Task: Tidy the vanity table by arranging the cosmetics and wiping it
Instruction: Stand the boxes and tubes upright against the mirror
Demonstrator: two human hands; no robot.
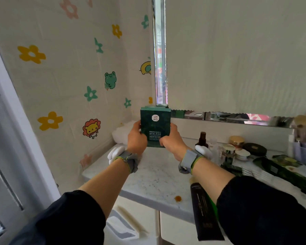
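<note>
— Black sleeves (60, 218) fill the foreground, both forearms stretched out over the white marbled desk (154, 175). What is being held?

— A dark green cardboard box (155, 128) with a round white label, its print upside down. The left hand (137, 137) grips its left edge, fingers curled behind and thumb on the front. The right hand (171, 138) clamps the lower right corner the same way.

— Where is the box exactly?

— Upright at the back left corner of the desk, just below the corner of the mirror (160, 50). I cannot tell whether its base touches the desk.

— Anything on the wrists?

— Grey straps with green edging (129, 160), one on each.

— And on the desk itself?

— A long black tube (205, 213) lies at the front edge beside the right forearm, with a small brown stain (177, 198) just left of it. Farther right stand a brown bottle (202, 138), a gold-lidded jar (236, 141), a round black compact (255, 148) and a small white jar (242, 153). Green sachets (286, 167) lie flat in front of those.

— The corner behind the box?

— A white fluffy cloth (121, 133) is bunched against the flower-patterned wall (60, 76).
</note>
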